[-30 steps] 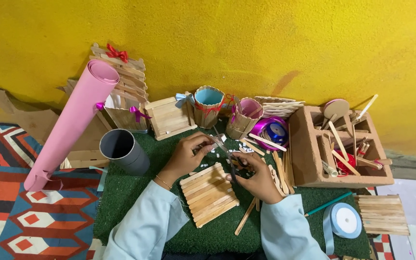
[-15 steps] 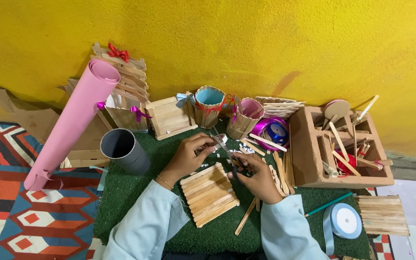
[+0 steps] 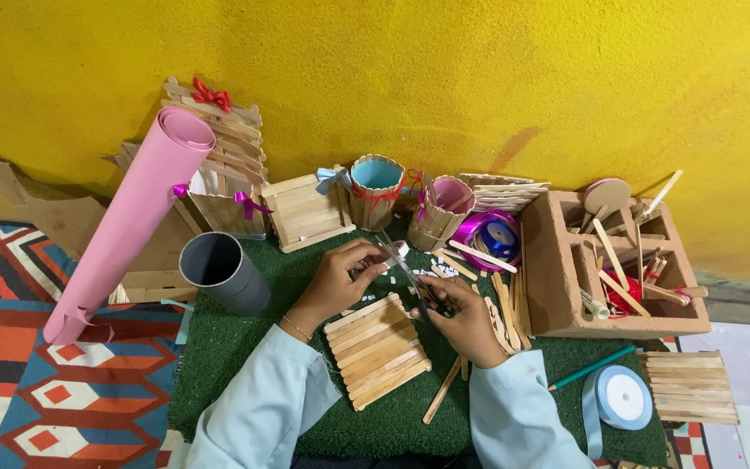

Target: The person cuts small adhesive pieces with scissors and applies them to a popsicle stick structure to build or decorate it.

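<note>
right hand (image 3: 466, 321) is gripping scissors (image 3: 405, 274), snipping a pale strip (image 3: 395, 254) pinched in left hand (image 3: 340, 280) fingers, above a flat wooden stick panel (image 3: 378, 349).

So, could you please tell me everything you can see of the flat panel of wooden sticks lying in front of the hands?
The stick panel is a flat raft of pale wooden craft sticks laid side by side, looking like bare, unpainted wood. It lies flat and slightly askew on the green mat, between the two light blue sleeves. The left hand hovers by its upper left corner and the right hand sits at its right edge; whether either touches it is unclear.
</note>
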